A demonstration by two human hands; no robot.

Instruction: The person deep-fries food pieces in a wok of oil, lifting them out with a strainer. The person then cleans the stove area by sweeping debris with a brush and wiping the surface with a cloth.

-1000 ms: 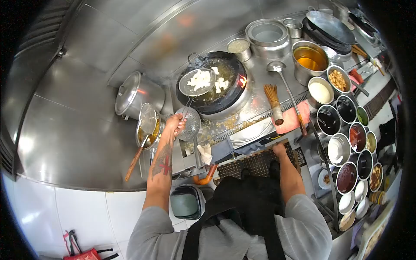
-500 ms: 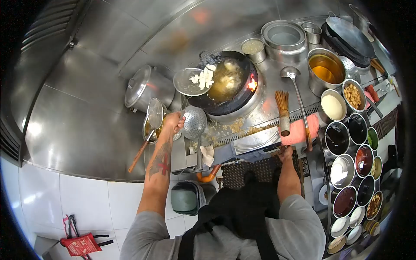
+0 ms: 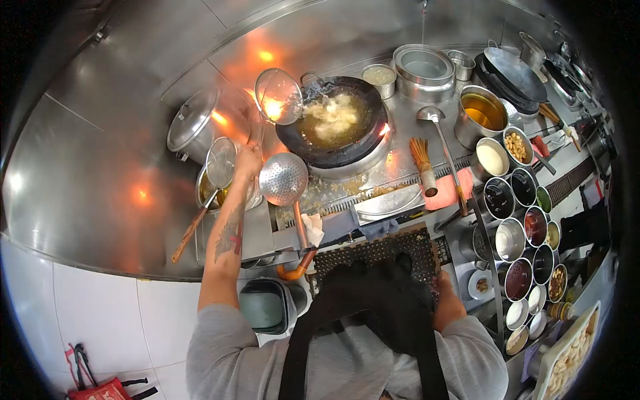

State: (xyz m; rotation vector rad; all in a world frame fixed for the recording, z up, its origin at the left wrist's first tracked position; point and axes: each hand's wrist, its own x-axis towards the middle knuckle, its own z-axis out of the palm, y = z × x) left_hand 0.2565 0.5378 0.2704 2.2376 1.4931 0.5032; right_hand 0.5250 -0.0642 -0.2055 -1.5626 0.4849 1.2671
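Note:
My left hand (image 3: pixel 249 161) is closed on the handle of a mesh strainer (image 3: pixel 279 97), which stands tilted up at the wok's left rim with no food in it. Pale pieces (image 3: pixel 333 115) lie bubbling in the oil of the black wok (image 3: pixel 293 141), on a lit burner. Just right of my left hand is a perforated skimmer (image 3: pixel 283 179). A smaller strainer (image 3: pixel 221 162) rests over a pot of oil on the left. My right hand (image 3: pixel 444 285) hangs low by the apron, away from the cookware, its fingers mostly hidden.
Flame shows at the wok's right edge (image 3: pixel 385 129). A bamboo brush (image 3: pixel 422 163), a ladle (image 3: pixel 445 143) and a pink cloth (image 3: pixel 445 193) lie to the right. Farther right are an oil pot (image 3: pixel 485 113) and several sauce bowls (image 3: pixel 519 280). A lidded pot (image 3: pixel 193 123) stands left.
The white pieces have gone from the strainer into the wok's oil. The strainer has swung up and left. My right hand has dropped from the counter edge toward my body.

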